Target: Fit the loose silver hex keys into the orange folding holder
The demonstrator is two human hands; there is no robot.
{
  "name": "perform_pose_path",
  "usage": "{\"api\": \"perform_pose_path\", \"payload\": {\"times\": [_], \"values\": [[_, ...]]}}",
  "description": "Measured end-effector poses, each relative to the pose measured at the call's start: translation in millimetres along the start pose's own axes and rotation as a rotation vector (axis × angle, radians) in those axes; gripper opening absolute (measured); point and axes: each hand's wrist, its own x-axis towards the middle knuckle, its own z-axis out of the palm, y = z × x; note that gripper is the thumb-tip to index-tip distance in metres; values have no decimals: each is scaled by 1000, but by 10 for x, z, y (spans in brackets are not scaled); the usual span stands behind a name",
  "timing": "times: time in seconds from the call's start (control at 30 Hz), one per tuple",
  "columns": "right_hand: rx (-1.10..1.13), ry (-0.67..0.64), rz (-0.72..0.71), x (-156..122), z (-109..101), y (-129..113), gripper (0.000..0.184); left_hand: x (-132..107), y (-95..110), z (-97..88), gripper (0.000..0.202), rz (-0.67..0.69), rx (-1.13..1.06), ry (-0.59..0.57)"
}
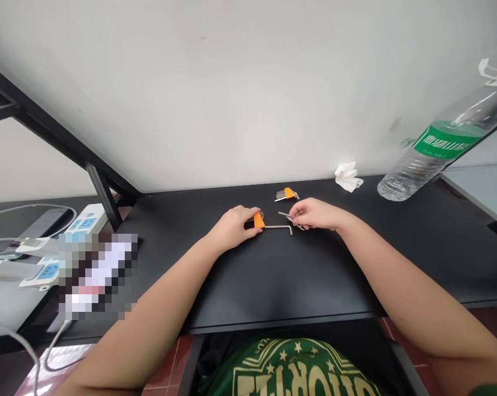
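My left hand (237,226) grips an orange hex key holder (259,220) between thumb and fingers, low over the black table. One long L-shaped hex key (278,226) extends rightward from the holder, its bent end toward me; whether it is seated in the holder I cannot tell. My right hand (308,213), just to the right, pinches loose metal hex keys (285,214) whose ends stick out past the fingertips. How many it holds is hidden by the fingers. Behind both hands lies a second orange holder (289,193) with several hex keys in it.
A crumpled white tissue (348,176) and a large plastic bottle with a green label (438,143) stand by the wall at the back right. On the left are a blurred-out phone (102,272), a white power strip (86,223) with plugs and cables, and a black metal frame (102,192).
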Motion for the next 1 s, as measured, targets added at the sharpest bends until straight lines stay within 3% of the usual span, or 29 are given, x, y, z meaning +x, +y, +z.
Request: {"api": "perform_pose_path", "payload": {"times": [0.17, 0.33, 0.47, 0.63, 0.77, 1.0], "values": [[-183, 124, 20, -11, 52, -37, 16, 0, 22, -18, 55, -13, -3, -5], [-326, 269, -92, -55, 155, -135, 19, -1, 20, -11, 56, -9, -9, -6], [-454, 260, -176, -44, 236, -176, 20, -3, 2, 2, 56, 0, -13, 0], [-544, 222, -146, -91, 309, -229, 27, -7, 4, -9, 56, -12, -24, 12], [-694, 224, -177, -198, 303, -240, 21, -4, -17, -14, 56, -28, -20, 31], [-886, 176, -19, -263, 114, -104, 13, -4, -37, -19, 58, -44, -20, 12]]}}
